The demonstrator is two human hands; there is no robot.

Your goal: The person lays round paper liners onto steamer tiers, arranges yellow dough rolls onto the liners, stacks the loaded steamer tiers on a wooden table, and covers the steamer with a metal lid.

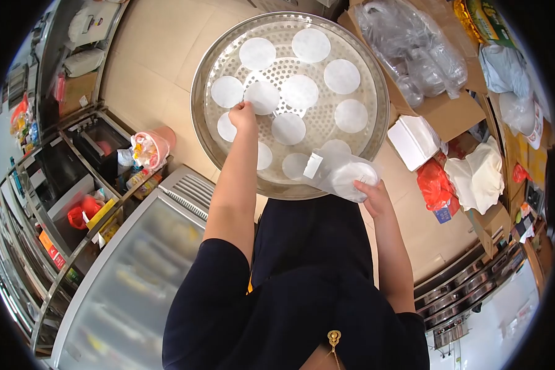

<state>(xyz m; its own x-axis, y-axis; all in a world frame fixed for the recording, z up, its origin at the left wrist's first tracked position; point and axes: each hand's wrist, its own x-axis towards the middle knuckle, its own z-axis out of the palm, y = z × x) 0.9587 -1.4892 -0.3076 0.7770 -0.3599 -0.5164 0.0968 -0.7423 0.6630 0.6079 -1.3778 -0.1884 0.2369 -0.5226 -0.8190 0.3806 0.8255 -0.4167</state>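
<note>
Before me is a large round metal steamer tray [381, 123] with a perforated base. Several white round paper liners [299, 92] lie spread over it. My left hand [243, 116] pinches the edge of one paper liner [262, 97] above the tray's left middle part. That liner overlaps its neighbours in view; whether it touches the base I cannot tell. In my right hand [370, 194] is a clear plastic bag [339, 176] holding a stack of the same liners, held over the tray's near right rim. The bag partly covers the liners beneath it.
At the right, a cardboard box [453, 114] holds clear plastic containers. A white foam box [413, 142] and a red plastic bag [436, 185] sit below it. To the left are a glass-topped freezer [129, 265], a full pink bin [157, 147] and metal shelving [43, 216].
</note>
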